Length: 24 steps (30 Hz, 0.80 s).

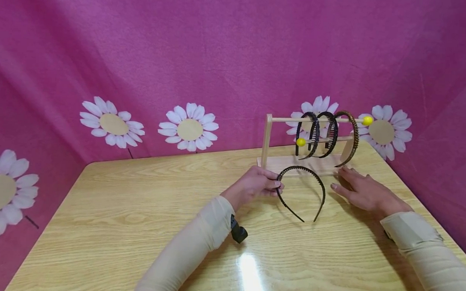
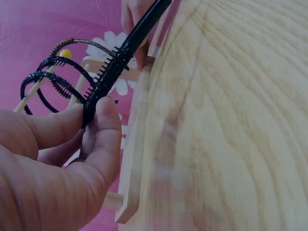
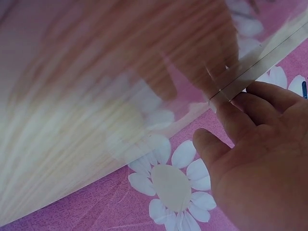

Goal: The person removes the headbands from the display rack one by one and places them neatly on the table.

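Note:
A black toothed headband hangs over the table, its two ends pointing down toward the front. My left hand pinches it by one side between thumb and fingers; in the left wrist view the headband looks glittery with short teeth. My right hand is spread low beside the right end of a wooden stand, fingertips right at the edge of its base. In the right wrist view the right hand has its fingers extended with nothing in them. Three more headbands hang on the stand's upper rod.
Yellow balls cap the stand's rods, a second yellow ball facing forward. The wooden table meets a pink flowered cloth behind and at the sides. Its glossy top shows a bright reflection near the front.

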Motion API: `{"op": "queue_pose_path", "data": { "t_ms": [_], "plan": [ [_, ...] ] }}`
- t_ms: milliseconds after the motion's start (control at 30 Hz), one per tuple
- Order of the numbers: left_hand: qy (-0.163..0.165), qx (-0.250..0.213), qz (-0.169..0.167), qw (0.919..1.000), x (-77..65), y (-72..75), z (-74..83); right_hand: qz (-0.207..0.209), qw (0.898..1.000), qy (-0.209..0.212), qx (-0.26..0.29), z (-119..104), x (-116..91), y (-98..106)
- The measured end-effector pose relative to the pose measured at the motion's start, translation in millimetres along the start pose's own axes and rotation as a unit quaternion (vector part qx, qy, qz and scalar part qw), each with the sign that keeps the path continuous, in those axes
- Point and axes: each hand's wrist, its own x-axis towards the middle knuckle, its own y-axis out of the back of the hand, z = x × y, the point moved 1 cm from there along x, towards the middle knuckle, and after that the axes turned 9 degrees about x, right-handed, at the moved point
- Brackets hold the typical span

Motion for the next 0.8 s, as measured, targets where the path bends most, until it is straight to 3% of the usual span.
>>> {"op": "queue_pose_path", "data": {
  "t_ms": [800],
  "plan": [
    [0.016, 0.056, 0.022, 0.9981, 17.1, -11.1, -9.7, 0.004, 1.0, 0.005, -0.002, 1, 0, 0]
  ]
}}
